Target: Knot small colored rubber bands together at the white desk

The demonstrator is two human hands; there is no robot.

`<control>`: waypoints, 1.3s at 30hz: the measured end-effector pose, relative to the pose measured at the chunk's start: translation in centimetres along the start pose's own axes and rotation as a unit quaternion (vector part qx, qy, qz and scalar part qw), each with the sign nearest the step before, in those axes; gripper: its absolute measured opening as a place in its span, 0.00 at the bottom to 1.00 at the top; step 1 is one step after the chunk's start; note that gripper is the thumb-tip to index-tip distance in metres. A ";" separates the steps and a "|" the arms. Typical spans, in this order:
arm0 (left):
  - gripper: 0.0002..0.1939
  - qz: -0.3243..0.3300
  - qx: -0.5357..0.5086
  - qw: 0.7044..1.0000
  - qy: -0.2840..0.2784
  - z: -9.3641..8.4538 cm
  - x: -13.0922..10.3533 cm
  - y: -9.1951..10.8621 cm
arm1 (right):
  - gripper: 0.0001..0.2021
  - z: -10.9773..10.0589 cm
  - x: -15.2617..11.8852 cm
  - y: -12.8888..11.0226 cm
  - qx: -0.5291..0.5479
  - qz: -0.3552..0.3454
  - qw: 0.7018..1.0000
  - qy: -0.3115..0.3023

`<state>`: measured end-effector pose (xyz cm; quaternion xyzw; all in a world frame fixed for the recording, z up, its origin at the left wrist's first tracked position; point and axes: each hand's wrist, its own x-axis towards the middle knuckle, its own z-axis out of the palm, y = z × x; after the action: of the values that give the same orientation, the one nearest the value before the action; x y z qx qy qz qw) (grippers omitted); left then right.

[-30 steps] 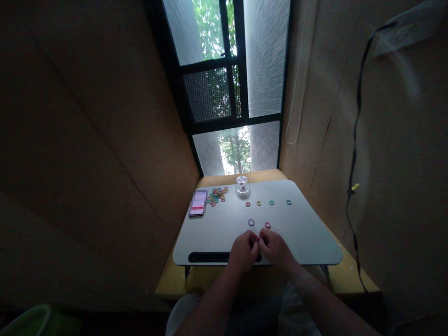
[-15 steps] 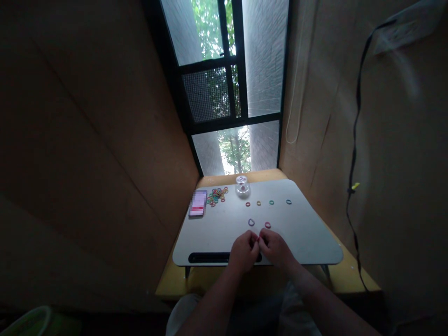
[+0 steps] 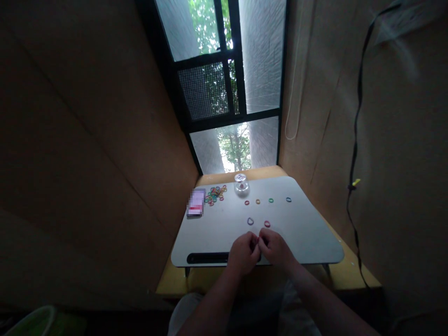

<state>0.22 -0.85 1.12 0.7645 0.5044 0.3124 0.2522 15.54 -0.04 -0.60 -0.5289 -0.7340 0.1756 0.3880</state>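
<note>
Both arms stretch forward, and the two hands are close together over the near edge of a small white table point(image 3: 206, 233). The left hand point(image 3: 244, 252) and the right hand point(image 3: 276, 249) have their fingers curled in, and their tips pinch a small red thing point(image 3: 258, 240) right where they meet. It may be a little band, but it is too tiny and dim to be sure. Just past the fingers lie a purple band point(image 3: 250, 221) and a pink band point(image 3: 267, 224). Farther back, four bands sit in a row: red point(image 3: 247, 203), yellow point(image 3: 258, 201), green point(image 3: 270, 200) and blue point(image 3: 288, 199). A clear jar point(image 3: 241, 187) stands near the back, with a pile of bands point(image 3: 215, 195) to its left, next to a phone point(image 3: 196, 203). A long black slot point(image 3: 208, 257) runs along the front, partly behind the left hand. The table stands on a yellow wooden top point(image 3: 171, 282). Brown walls point(image 3: 140, 140) rise on both sides, a tall window point(image 3: 234, 116) shows green trees, and a black cord point(image 3: 354, 140) hangs at the right.
</note>
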 end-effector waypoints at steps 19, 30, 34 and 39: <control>0.06 -0.008 0.004 1.000 -0.003 0.2 0.7 -0.2 | 0.08 -0.3 0.7 -0.2 0.021 0.022 0.999 -0.023; 0.06 -0.007 -0.003 1.000 0.003 0.0 0.5 -0.2 | 0.08 0.0 0.5 0.0 0.006 0.012 1.000 -0.018; 0.06 -0.008 -0.011 1.000 0.001 0.0 0.5 -0.2 | 0.08 0.1 0.4 0.0 0.006 0.012 1.000 -0.016; 0.05 -0.007 -0.004 1.000 0.002 0.0 0.5 -0.2 | 0.08 0.2 0.5 0.2 0.004 0.007 1.000 -0.017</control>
<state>0.21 -0.34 1.12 0.7593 0.5091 0.3137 0.2567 15.46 0.48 -0.63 -0.5290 -0.7362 0.1904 0.3767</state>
